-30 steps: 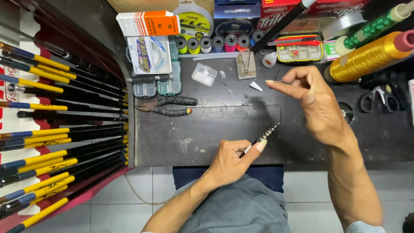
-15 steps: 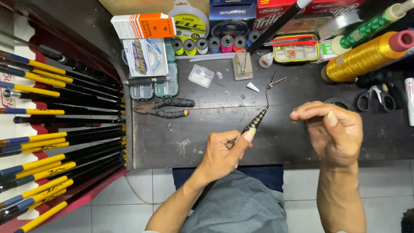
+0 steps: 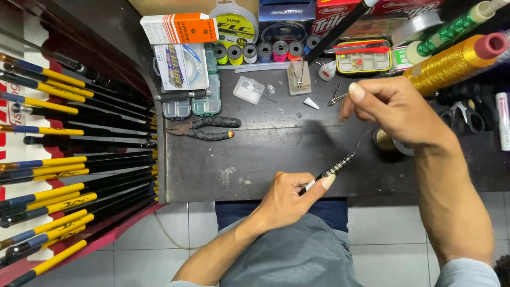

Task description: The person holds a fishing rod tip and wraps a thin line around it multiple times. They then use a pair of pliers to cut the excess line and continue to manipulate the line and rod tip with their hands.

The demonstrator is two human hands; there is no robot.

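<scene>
Pliers (image 3: 204, 128) lie on the dark bench (image 3: 255, 170), just below small clear tackle boxes (image 3: 191, 103). A row of thread spools (image 3: 257, 52) stands along the back edge. A gold thread cone (image 3: 451, 61) lies at the right, scissors (image 3: 467, 114) under it. Yellow-and-black rods (image 3: 64, 159) fill the rack at the left.

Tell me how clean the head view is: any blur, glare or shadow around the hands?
Head view: the left hand and its thin ridged metal rod are sharp; the right hand is slightly soft; a soft shadow falls on the dark worktable; no strong glare.
</scene>
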